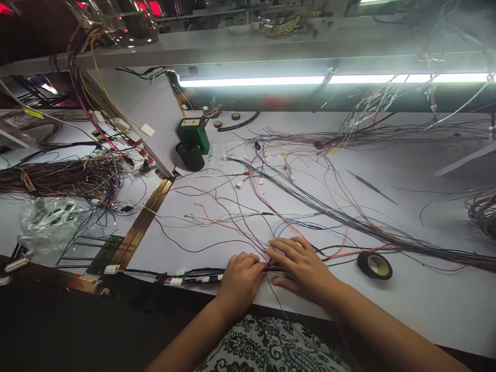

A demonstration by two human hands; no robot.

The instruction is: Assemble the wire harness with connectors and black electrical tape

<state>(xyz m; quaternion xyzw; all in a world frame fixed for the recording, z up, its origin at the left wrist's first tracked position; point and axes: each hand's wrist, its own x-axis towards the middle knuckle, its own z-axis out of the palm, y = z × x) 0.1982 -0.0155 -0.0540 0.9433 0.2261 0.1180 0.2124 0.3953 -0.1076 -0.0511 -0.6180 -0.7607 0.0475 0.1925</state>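
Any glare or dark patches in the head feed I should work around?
Head view: the tube light is blown out to white; in the head view, haze washes the upper right, and the lower left is very dark; also in the head view, left hand and right hand look clear.

The wires (387,239) show red, black and blue, the tape (365,264) black, the clothing (279,349) black-and-white paisley.

White worktop (430,315), pale shelf (217,51) above. 2 bright tube lights (251,81) lit end to end underneath. White divider panel (149,106) on L; area below front edge v. dark.
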